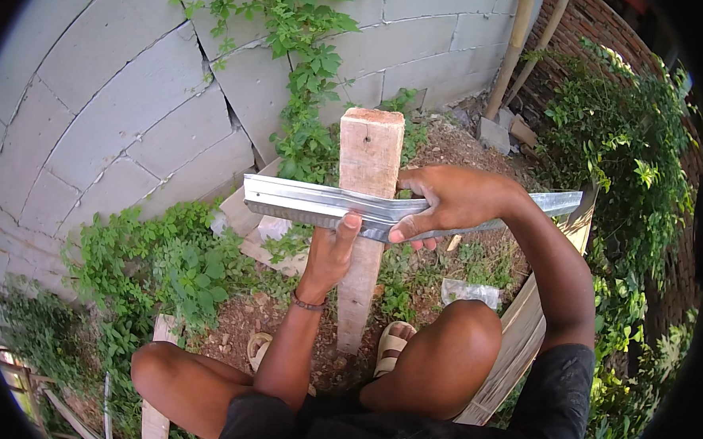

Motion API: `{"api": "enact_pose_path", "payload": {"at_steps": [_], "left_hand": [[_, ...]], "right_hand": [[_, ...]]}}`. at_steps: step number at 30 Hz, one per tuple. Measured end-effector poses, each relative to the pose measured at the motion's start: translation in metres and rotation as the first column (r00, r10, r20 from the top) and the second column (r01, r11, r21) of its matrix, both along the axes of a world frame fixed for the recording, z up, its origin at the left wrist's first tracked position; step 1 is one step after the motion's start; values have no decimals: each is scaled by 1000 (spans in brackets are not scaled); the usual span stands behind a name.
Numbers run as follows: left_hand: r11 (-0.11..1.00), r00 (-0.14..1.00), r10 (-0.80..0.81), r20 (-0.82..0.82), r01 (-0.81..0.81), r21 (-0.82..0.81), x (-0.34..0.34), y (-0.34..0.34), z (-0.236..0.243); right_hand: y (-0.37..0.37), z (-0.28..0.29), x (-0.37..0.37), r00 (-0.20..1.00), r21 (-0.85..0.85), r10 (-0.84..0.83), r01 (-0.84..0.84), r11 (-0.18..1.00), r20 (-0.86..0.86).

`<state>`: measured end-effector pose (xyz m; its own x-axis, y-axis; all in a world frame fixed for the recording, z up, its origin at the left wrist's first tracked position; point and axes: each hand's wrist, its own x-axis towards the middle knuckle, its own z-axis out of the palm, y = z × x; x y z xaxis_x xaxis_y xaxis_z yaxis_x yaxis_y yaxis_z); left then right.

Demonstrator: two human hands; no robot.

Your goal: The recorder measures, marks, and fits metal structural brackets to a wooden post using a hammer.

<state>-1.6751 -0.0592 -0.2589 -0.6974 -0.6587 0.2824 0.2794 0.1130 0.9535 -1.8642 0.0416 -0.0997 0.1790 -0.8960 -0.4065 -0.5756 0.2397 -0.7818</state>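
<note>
An upright wooden post (357, 299) with a nail or hole near its top stands between my legs. A silver sheet-metal channel (289, 196) lies horizontally across its near face and looks slightly bent where it crosses. Just left of the post, my left hand (327, 254) grips the channel from below, thumb pressed on its face. My right hand (440, 200) grips the channel right of the post, thumb on the front, some fingertips showing below and others hidden behind.
A grey block wall (119, 112) with climbing vines stands ahead and left, bamboo poles (514, 45) and dense plants at the right. Long boards (511, 363) lie beside my right leg. Clear plastic (468, 293), wood scraps and leafy weeds cover parts of the dirt ground.
</note>
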Motion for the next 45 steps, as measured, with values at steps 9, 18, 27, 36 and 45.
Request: {"api": "enact_pose_path", "payload": {"at_steps": [9,18,27,36,45], "left_hand": [[966,993,-114,-23,116,230,-7,2,-17],[991,984,-106,142,92,98,-29,-7,-17],[1000,944,-19,329,26,-17,-59,-1,-78],[996,907,-86,413,85,22,-75,1,-123],[973,864,-203,461,124,196,-68,10,-127]], "right_hand": [[7,3,-5,1000,-37,5,-5,999,12],[1,-45,-36,982,65,-81,70,995,170],[4,-141,-74,968,214,-200,165,963,150],[17,-186,-70,934,226,-342,313,923,105],[38,-198,-57,911,194,-411,401,895,15]]}}
